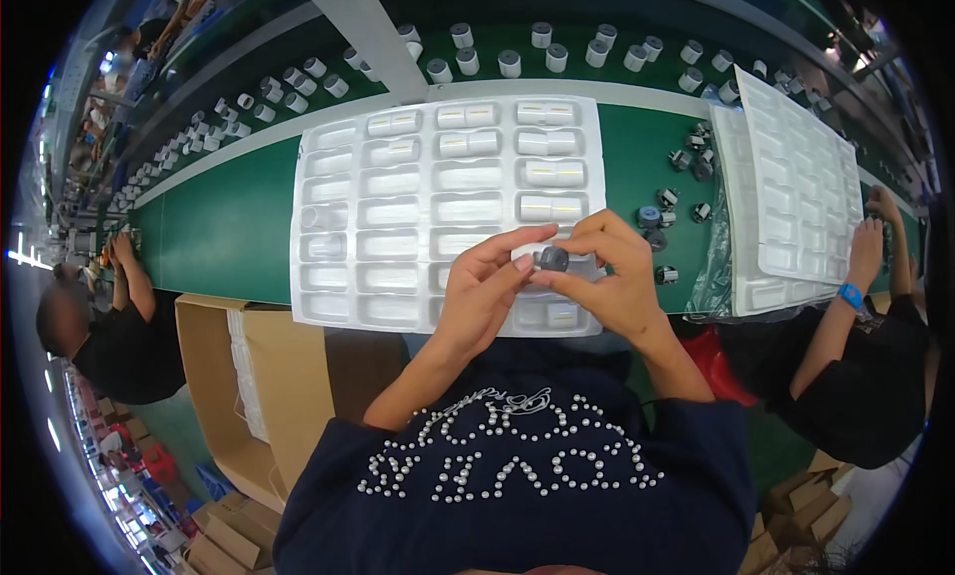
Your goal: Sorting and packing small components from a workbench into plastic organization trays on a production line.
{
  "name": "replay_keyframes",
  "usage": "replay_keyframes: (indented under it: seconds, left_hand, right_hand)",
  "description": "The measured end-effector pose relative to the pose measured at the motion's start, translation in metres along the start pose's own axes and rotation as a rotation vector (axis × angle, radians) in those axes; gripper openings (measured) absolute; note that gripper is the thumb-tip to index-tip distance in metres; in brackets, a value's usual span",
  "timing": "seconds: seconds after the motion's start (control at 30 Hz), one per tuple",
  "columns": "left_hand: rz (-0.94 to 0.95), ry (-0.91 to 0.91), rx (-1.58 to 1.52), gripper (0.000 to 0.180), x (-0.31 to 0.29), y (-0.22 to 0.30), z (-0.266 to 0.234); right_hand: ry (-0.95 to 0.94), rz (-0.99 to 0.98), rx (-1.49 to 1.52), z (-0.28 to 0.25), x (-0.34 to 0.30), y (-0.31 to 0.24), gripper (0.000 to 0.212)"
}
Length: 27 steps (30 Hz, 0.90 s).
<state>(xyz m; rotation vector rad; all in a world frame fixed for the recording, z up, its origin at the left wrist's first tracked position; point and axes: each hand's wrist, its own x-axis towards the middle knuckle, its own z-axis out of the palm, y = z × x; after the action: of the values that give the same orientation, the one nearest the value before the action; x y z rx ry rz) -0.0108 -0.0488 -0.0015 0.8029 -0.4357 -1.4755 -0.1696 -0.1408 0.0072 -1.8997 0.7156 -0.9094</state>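
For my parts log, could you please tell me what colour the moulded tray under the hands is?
The moulded tray is white, seen in the head view.

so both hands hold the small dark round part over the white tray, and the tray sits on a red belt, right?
Not quite: the belt is green, not red, as the head view shows. The rest holds: left hand and right hand pinch the small dark round part over the white tray.

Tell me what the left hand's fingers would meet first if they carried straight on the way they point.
Probably the small dark round part pinched between both hands; the left hand points up-right at it, and the right hand lies just beyond.
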Motion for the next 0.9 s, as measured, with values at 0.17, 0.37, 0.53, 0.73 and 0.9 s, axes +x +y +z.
replay_keyframes:
  seconds: [0.17, 0.37, 0.53, 0.73, 0.9]
  left_hand:
    - [-0.004, 0.018, 0.033, 0.035, 0.002, -0.001, 0.001]
    - [-0.047, -0.017, 0.310, 0.045, 0.004, 0.013, 0.007]
    - [-0.016, 0.032, 0.340, 0.040, 0.006, 0.002, -0.002]
    - [0.040, 0.122, 0.315, 0.046, 0.008, 0.014, 0.002]
    - [0.406, -0.247, 1.410, 0.045, -0.019, 0.011, 0.009]
  right_hand:
    - [-0.056, -0.199, -0.280, -0.007, 0.005, -0.003, 0.033]
    - [-0.067, -0.386, -0.369, -0.007, 0.011, 0.001, 0.035]
    - [-0.116, -0.413, -0.373, 0.011, 0.016, -0.007, 0.024]
    - [-0.122, -0.245, -0.389, 0.000, 0.051, 0.001, 0.031]
    - [0.220, 0.163, -0.816, -0.079, 0.145, 0.103, 0.040]
